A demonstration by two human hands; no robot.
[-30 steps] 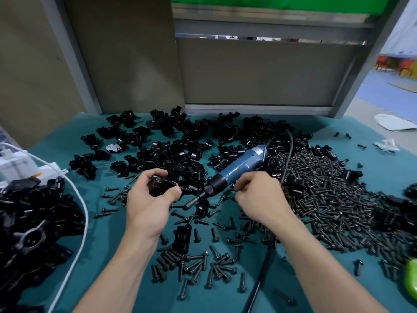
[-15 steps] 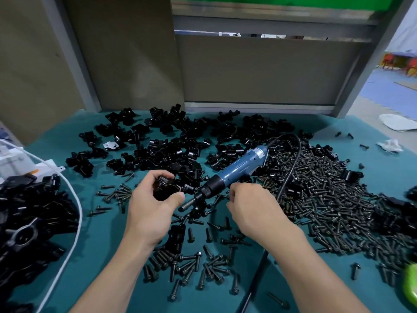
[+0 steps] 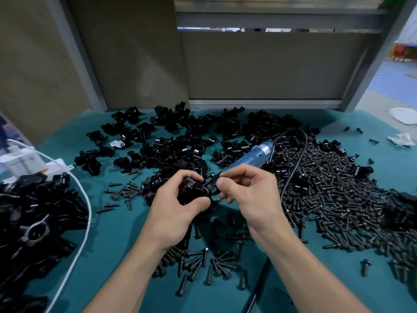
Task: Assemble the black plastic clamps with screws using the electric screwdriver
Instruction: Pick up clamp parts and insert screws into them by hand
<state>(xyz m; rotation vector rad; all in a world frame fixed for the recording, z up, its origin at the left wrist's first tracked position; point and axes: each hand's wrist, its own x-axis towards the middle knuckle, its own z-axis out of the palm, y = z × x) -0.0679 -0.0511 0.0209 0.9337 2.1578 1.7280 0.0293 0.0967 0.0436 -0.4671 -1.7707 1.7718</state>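
both bare forearms in from the bottom edge, wrists angled toward each other, left grip (image 3: pixel 178 208) curled round a black clamp (image 3: pixel 191 190), thumb across the front, right grip (image 3: pixel 250 195) right beside it, thumb and forefinger pinching some tiny dark piece (image 3: pixel 216 177), can't tell what, other fingers loosely bent

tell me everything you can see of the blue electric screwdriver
The electric screwdriver has a slim blue plastic-looking barrel with a pale label near the rear, where a black cable loops out. It lies slanted on the pile of black clamps and screws, rear end up-right. Its dark nose is mostly hidden behind the right hand, so contact there is unclear.
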